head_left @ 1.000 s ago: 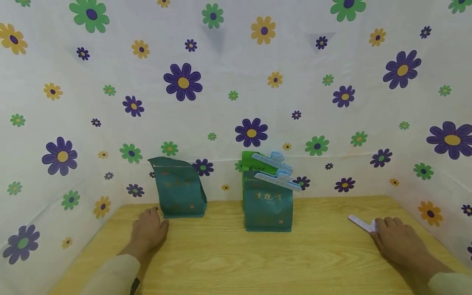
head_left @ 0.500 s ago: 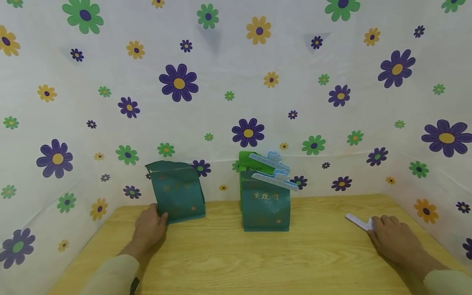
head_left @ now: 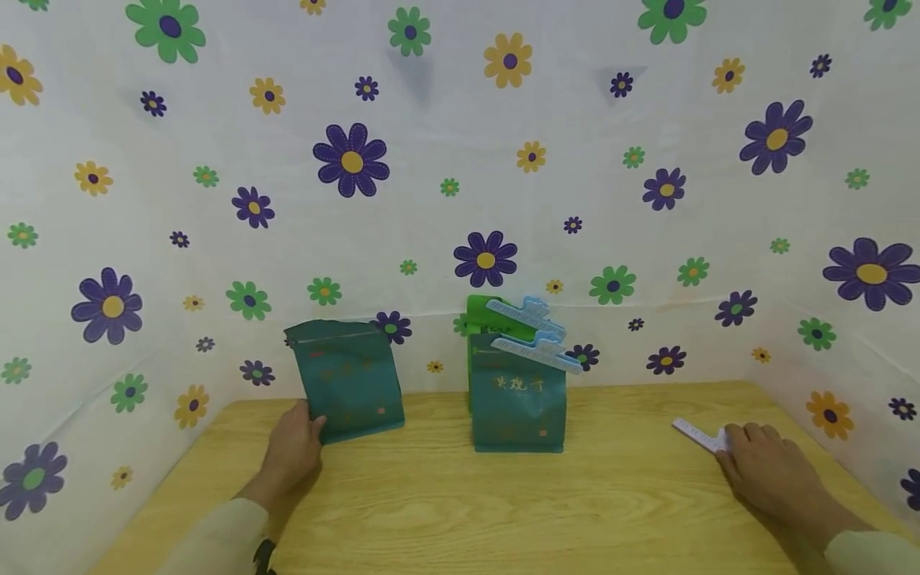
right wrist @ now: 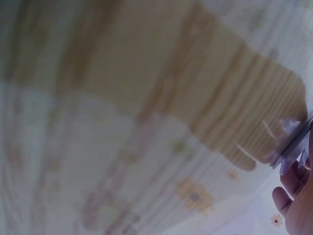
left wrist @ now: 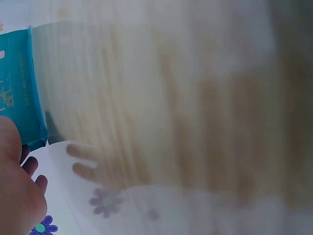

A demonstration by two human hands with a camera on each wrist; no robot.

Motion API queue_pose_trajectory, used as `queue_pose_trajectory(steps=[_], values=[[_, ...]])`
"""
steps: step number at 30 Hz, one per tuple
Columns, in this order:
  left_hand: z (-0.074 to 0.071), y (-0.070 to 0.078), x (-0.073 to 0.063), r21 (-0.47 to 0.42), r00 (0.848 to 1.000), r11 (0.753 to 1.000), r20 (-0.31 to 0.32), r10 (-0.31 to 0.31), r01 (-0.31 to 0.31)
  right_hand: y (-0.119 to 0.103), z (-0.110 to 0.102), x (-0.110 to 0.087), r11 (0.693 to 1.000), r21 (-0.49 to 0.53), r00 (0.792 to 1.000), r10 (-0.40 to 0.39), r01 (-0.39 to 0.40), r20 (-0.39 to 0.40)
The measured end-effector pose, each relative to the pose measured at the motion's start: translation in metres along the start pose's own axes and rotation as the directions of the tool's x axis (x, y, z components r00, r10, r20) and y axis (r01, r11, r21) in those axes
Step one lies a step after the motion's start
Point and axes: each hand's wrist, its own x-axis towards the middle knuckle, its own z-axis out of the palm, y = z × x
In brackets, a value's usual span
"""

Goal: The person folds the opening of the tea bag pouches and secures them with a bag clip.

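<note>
My left hand (head_left: 293, 447) grips the lower left edge of a teal tea bag (head_left: 350, 383), thumb in front and fingers behind. The bag leans slightly, its unclipped top edge curling at the left corner. In the left wrist view, the same bag (left wrist: 19, 93) shows at the far left beside the hand (left wrist: 19, 181). On the right side of the table, my right hand (head_left: 772, 471) holds a pale lavender sealing clip (head_left: 695, 435) by its handle, long bar pointing left. The right wrist view catches this clip (right wrist: 292, 149) at its right edge.
A second teal bag (head_left: 519, 411) with gold characters stands mid-table, a light blue clip (head_left: 535, 350) slanting across its top. Behind it is a bright green bag (head_left: 480, 307) with another blue clip (head_left: 525, 314). Flowered cloth (head_left: 446, 112) encloses the wooden table (head_left: 460, 511).
My left hand has taken hold of the left teal bag and tilted it, drawing it a little nearer. The right hand stays in place with the clip.
</note>
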Motion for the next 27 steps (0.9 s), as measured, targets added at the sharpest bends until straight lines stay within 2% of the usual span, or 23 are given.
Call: queue_pose_trajectory(steps=[5,8,15,23,27], values=[[-0.003,0.007,-0.004,0.014,0.999,0.999,0.000,0.036,-0.036,0.001,-0.001,-0.001,1.000,0.010,1.000,0.000,0.000,-0.015],[-0.006,0.011,-0.008,0.025,0.999,0.999,-0.001,0.047,-0.047,0.001,-0.002,0.000,1.000,0.015,1.000,0.016,-0.017,0.011],[-0.009,0.018,-0.013,0.017,0.999,0.999,0.014,0.031,-0.031,0.001,-0.006,0.001,0.998,0.043,0.999,0.046,-0.046,0.019],[-0.009,0.017,-0.018,0.015,0.999,1.000,0.045,0.008,-0.008,-0.005,-0.007,-0.002,0.993,0.109,0.998,0.053,-0.048,-0.039],[-0.010,0.018,-0.021,-0.001,0.999,1.000,0.047,0.026,-0.026,-0.010,-0.008,-0.002,0.990,0.130,0.996,0.056,-0.047,-0.068]])
